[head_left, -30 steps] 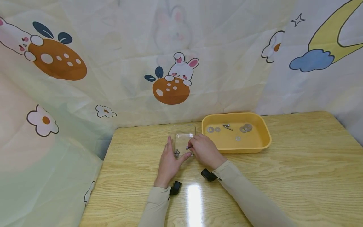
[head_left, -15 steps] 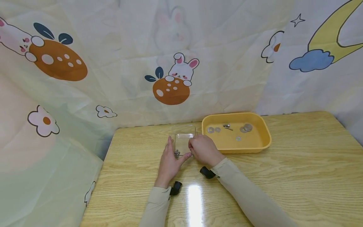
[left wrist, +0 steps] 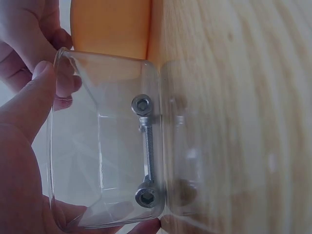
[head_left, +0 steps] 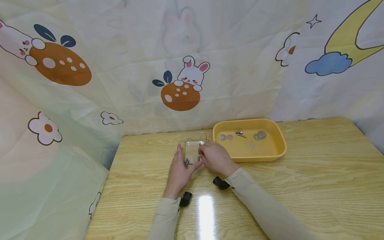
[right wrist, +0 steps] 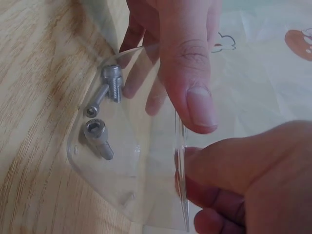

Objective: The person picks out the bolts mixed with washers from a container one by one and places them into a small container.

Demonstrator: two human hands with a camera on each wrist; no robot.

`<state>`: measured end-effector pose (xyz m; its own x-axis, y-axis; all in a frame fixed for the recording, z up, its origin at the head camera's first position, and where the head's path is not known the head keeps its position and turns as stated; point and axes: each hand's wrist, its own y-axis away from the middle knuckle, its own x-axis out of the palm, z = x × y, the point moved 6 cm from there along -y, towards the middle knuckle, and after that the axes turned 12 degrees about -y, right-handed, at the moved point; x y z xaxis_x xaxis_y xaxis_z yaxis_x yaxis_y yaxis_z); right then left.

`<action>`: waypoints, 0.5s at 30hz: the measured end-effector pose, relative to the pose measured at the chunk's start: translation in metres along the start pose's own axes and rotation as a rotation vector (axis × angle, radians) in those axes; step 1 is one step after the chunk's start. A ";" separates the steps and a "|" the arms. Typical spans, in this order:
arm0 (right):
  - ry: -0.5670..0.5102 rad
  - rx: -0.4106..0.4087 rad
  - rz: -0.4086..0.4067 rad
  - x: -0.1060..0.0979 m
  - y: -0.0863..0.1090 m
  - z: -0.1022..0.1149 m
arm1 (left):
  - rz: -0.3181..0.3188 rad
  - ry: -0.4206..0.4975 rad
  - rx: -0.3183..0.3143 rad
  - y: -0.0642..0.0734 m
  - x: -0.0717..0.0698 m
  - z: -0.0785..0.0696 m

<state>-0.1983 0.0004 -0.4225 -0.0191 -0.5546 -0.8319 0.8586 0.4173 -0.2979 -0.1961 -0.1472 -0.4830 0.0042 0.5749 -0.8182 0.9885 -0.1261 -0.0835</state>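
Pale rabbit-print cloth [head_left: 234,73] behind a wood-grain table [head_left: 315,180], white glare [head_left: 206,216] on its top.

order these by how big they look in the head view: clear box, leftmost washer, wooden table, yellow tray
1. Wooden table
2. Yellow tray
3. Clear box, partly hidden
4. Leftmost washer

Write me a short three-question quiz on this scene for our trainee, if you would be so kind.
1. True or false: the left hand grips the clear container.

2. Which small parts lie in the yellow tray?
A) Spoons
B) Washers and screws
C) Paintbrushes

3. Fill in the blank: in the head view, the clear container stands to the ____ of the yellow tray.

Key: 1. True. 2. B. 3. Left.
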 end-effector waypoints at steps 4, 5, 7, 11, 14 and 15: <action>-0.033 -0.003 -0.020 -0.005 0.002 0.000 | -0.003 0.001 -0.001 0.000 0.000 0.000; -0.037 -0.004 -0.028 -0.006 0.003 -0.001 | -0.003 -0.002 -0.001 0.000 0.000 0.001; -0.039 -0.009 -0.048 -0.009 0.004 -0.003 | -0.002 -0.002 -0.005 0.001 0.000 0.001; -0.036 -0.017 -0.087 -0.013 0.008 -0.010 | 0.005 -0.001 -0.022 0.000 0.000 0.001; -0.037 -0.019 -0.108 -0.016 0.010 -0.014 | 0.008 0.007 -0.029 0.000 0.001 0.001; -0.035 -0.018 -0.114 -0.017 0.011 -0.016 | 0.008 0.009 -0.026 0.000 0.000 0.000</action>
<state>-0.1968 0.0257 -0.4191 -0.0977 -0.6237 -0.7755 0.8424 0.3631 -0.3982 -0.1960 -0.1472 -0.4835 0.0129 0.5815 -0.8135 0.9921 -0.1091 -0.0623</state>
